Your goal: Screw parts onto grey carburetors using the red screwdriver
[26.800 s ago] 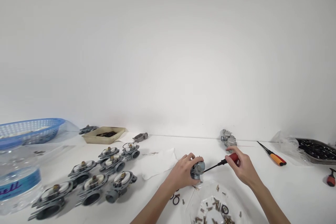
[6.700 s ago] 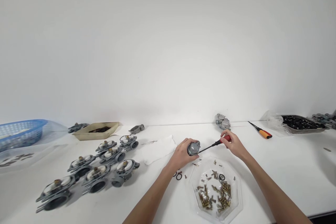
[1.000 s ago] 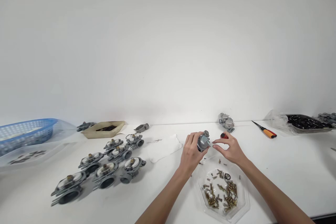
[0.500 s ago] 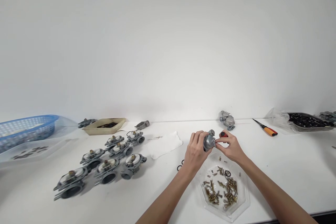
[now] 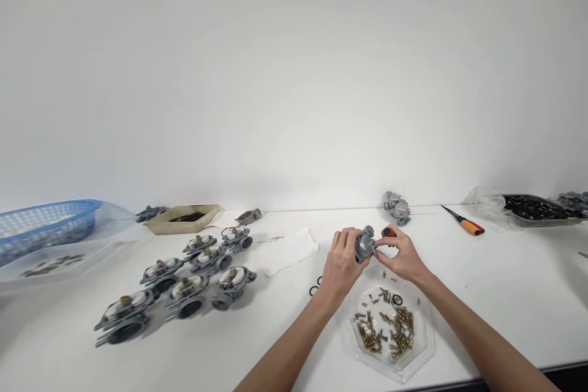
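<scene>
Our left hand [image 5: 342, 263] has a firm grip around a metal carburetor [image 5: 365, 244], held above the worktop [image 5: 505, 300]. Our right hand [image 5: 403, 255] pinches it in a narrow grip, beside a red screwdriver handle [image 5: 388, 233], just beyond a clear tray [image 5: 425, 343] of screws [image 5: 381, 324].

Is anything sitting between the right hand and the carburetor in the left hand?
Nothing visible stands between them. The fingers of the right hand reach the carburetor held in the left hand. The red screwdriver handle lies tucked in the right hand, just beyond the carburetor, not in the way.
</scene>
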The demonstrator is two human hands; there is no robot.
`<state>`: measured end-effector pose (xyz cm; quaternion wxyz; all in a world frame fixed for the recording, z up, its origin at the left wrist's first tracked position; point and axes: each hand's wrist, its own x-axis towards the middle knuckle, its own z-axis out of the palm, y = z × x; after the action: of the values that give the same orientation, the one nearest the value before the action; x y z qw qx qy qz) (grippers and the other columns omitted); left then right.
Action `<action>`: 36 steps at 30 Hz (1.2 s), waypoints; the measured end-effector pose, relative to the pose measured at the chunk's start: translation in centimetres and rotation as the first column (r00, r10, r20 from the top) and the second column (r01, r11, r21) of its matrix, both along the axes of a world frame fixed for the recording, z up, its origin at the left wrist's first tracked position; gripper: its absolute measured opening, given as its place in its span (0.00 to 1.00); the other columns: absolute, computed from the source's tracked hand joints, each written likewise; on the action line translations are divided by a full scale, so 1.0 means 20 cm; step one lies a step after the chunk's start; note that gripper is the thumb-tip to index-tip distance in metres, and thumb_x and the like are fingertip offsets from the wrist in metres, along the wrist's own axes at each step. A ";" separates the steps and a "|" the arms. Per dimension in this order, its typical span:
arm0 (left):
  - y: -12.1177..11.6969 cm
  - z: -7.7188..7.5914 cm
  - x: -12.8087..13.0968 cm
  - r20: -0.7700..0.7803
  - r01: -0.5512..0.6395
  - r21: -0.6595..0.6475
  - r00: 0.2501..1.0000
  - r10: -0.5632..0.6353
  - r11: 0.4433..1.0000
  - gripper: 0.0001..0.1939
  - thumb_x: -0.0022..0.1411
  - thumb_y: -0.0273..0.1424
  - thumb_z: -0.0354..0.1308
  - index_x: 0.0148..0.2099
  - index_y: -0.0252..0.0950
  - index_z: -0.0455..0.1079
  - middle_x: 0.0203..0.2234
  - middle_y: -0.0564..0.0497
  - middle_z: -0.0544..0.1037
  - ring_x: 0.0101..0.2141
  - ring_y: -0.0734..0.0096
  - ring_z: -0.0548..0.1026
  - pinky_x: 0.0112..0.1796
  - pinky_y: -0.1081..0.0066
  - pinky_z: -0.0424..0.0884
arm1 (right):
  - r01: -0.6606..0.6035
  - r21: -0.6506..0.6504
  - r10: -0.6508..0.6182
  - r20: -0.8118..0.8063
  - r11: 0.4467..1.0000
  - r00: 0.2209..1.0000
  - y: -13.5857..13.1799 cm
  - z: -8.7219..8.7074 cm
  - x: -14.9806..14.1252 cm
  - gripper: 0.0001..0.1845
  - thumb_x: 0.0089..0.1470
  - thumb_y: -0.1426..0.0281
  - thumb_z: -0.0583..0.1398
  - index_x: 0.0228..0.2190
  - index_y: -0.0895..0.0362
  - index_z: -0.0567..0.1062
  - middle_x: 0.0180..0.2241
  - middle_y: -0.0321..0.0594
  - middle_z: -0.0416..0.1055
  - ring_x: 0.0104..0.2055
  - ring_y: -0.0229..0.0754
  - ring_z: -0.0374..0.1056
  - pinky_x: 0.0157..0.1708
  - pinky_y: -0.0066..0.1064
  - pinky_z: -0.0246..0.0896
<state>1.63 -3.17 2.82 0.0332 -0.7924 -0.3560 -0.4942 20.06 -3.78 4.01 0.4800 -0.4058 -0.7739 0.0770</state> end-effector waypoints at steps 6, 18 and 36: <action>0.00 0.00 0.00 0.012 0.000 -0.013 1.000 0.000 1.000 0.26 0.53 0.21 0.65 0.50 0.41 0.59 0.43 0.49 0.72 0.43 0.59 0.71 0.42 0.63 0.71 | 0.020 0.022 -0.019 -0.021 1.000 1.000 0.00 0.00 0.00 0.08 0.50 0.74 0.63 0.30 0.53 0.83 0.31 0.39 0.63 0.34 0.42 0.65 0.33 0.33 0.63; 0.00 0.02 -0.01 0.068 0.019 -0.078 0.998 -0.014 0.997 0.22 0.55 0.24 0.64 0.48 0.42 0.60 0.41 0.50 0.72 0.42 0.60 0.72 0.40 0.64 0.71 | 0.060 0.114 -0.068 0.072 0.992 0.995 -0.02 -0.01 -0.01 0.06 0.58 0.71 0.59 0.34 0.53 0.78 0.35 0.41 0.62 0.35 0.44 0.65 0.38 0.38 0.66; 0.01 0.06 -0.07 0.074 0.094 -0.134 0.994 -0.085 0.987 0.20 0.53 0.27 0.65 0.46 0.42 0.61 0.40 0.50 0.72 0.42 0.60 0.74 0.39 0.65 0.71 | 0.039 0.206 -0.061 0.103 0.978 0.993 -0.03 -0.02 -0.03 0.06 0.62 0.72 0.57 0.37 0.53 0.75 0.39 0.43 0.60 0.36 0.43 0.65 0.39 0.37 0.66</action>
<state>0.19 -2.97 4.07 -0.0558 -0.7908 -0.3540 -0.4962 19.43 -4.35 3.69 0.4779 -0.3775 -0.7923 -0.0373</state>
